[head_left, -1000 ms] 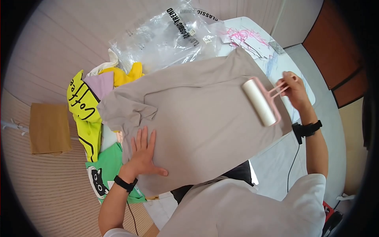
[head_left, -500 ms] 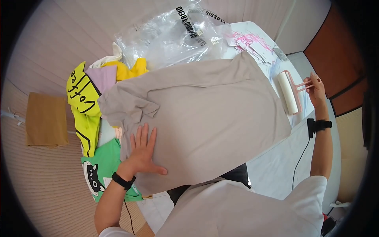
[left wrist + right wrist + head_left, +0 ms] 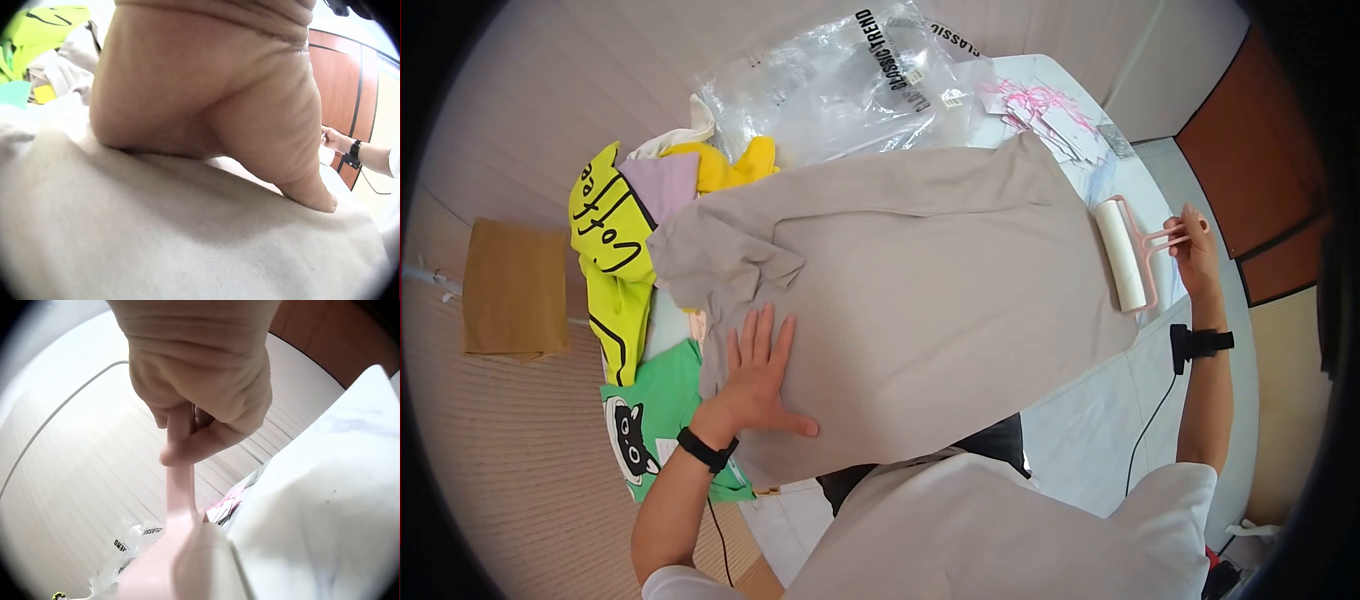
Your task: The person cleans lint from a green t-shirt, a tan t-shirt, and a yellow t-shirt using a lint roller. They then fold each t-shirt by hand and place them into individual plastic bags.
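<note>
Tabletop holds "CLASSIC TREND" bag, left hand splayed open, right hand gripping roller.

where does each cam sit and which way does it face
Head: worn on the head, looking forward and down at the taupe garment; left hand, right hand, arms and torso show.
Left wrist: looks low across the garment; left hand fills the top, right hand small at right.
Right wrist: looks along the right hand to the lint roller.
Head and right wrist share the lint roller and plastic bag.
</note>
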`<state>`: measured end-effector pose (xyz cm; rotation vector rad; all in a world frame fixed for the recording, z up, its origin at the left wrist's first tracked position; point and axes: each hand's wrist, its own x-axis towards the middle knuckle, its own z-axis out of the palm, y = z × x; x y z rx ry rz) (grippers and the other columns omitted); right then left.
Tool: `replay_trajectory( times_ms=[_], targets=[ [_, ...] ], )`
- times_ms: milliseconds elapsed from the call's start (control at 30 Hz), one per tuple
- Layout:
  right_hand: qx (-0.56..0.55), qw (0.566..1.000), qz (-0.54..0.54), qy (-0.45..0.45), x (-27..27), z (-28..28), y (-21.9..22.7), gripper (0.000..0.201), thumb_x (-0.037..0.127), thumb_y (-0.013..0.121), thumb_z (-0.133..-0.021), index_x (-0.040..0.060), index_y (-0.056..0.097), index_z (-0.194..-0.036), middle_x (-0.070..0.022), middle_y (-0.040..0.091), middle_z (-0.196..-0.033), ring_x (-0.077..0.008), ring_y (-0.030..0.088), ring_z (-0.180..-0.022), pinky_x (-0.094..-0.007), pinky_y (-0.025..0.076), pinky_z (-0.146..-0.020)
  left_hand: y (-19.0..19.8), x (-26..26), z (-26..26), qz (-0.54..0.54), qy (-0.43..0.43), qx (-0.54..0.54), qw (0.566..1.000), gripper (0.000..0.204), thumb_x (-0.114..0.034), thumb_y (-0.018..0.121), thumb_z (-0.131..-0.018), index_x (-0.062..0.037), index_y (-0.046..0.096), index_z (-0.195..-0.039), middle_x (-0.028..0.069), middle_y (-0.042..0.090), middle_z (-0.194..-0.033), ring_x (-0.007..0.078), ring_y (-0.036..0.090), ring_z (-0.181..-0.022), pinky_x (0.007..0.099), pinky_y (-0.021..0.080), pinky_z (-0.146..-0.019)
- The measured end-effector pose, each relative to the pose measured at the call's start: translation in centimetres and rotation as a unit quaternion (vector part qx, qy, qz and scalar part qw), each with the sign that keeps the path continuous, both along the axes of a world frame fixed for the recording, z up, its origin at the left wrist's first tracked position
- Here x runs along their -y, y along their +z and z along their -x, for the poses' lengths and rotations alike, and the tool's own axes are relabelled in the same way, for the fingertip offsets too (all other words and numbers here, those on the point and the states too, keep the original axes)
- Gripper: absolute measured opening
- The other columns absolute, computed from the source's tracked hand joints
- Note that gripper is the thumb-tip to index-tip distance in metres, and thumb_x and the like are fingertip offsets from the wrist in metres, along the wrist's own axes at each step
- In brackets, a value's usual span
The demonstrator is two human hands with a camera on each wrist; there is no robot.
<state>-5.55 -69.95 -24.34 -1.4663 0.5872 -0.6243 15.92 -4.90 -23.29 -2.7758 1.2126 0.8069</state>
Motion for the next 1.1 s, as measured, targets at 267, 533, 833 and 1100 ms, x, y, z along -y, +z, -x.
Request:
replay_trajectory(
  times_ms=[267,533,833,1100],
  targets=[
    [0.221,0.918,-0.322,0.069,-10.5,-4.0,0.5,0.034,0.036,0.053,-0.112,0.0102,0.058,-0.090,-0.0016,0.056,-0.074,-0.0085,0.052,-0.056,-0.0193,0.045,-0.046,-0.6,2.3,1.7,0.054,-0.097,0.013,0.994,0.158,-0.082,0.084,-0.051,-0.0013,0.011,-0.167,0.0374,0.000,-0.169,0.0558,-0.003,-0.157,0.0718,-0.003,-0.121],
    [0.167,0.888,-0.420,0.081,-19.4,-4.1,-3.6,0.034,0.041,0.052,-0.111,0.0148,0.054,-0.090,0.0021,0.054,-0.073,-0.0088,0.051,-0.058,-0.0214,0.043,-0.044,-0.8,2.8,4.5,0.084,-0.105,0.005,0.991,0.153,-0.087,0.077,-0.057,-0.0033,0.012,-0.167,0.0387,0.000,-0.168,0.0588,0.000,-0.155,0.0816,0.002,-0.113],
    [0.208,0.910,-0.350,0.076,-12.3,2.0,-6.4,0.037,0.043,0.048,-0.112,0.0116,0.052,-0.092,-0.0034,0.059,-0.081,-0.0106,0.056,-0.064,-0.0201,0.047,-0.039,0.1,5.6,11.4,0.111,-0.094,-0.071,0.987,0.131,-0.073,0.078,-0.071,-0.0070,0.020,-0.167,0.0350,0.004,-0.170,0.0531,0.004,-0.158,0.0813,0.011,-0.112],
    [0.215,0.909,-0.335,0.123,-10.6,1.7,-6.5,0.039,0.041,0.047,-0.113,0.0069,0.054,-0.095,-0.0058,0.061,-0.081,-0.0136,0.060,-0.070,-0.0229,0.058,-0.045,-0.4,4.8,7.6,0.307,0.148,0.126,0.932,0.092,-0.035,0.085,-0.077,-0.0094,0.043,-0.154,0.0222,0.040,-0.154,0.0440,0.039,-0.140,0.0572,0.034,-0.113]
  ],
)
